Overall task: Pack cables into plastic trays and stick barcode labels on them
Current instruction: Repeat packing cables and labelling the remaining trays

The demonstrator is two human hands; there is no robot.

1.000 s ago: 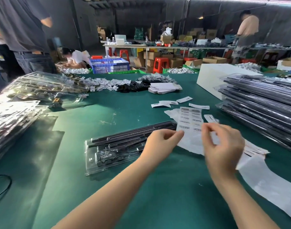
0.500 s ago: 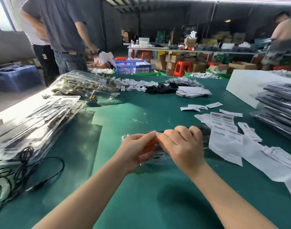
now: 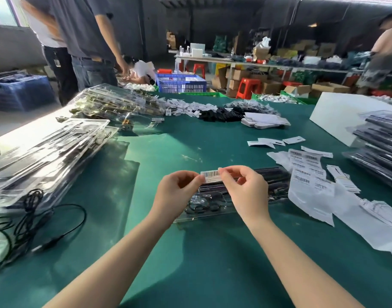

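1. The barcode label (image 3: 210, 174) is held just above the packed tray (image 3: 266, 187), not yet stuck
2. The left hand (image 3: 176, 192) and the right hand (image 3: 246, 190) each pinch one end of it
3. Finished trays (image 3: 381, 156) lie stacked at right; loose cables (image 3: 24, 221) at left are still unpacked

Daylight glares from the left; far background dim, edges warped.

White barcode label (image 3: 210, 175) with black stripes; green table (image 3: 190, 252); blue crate (image 3: 181, 83).
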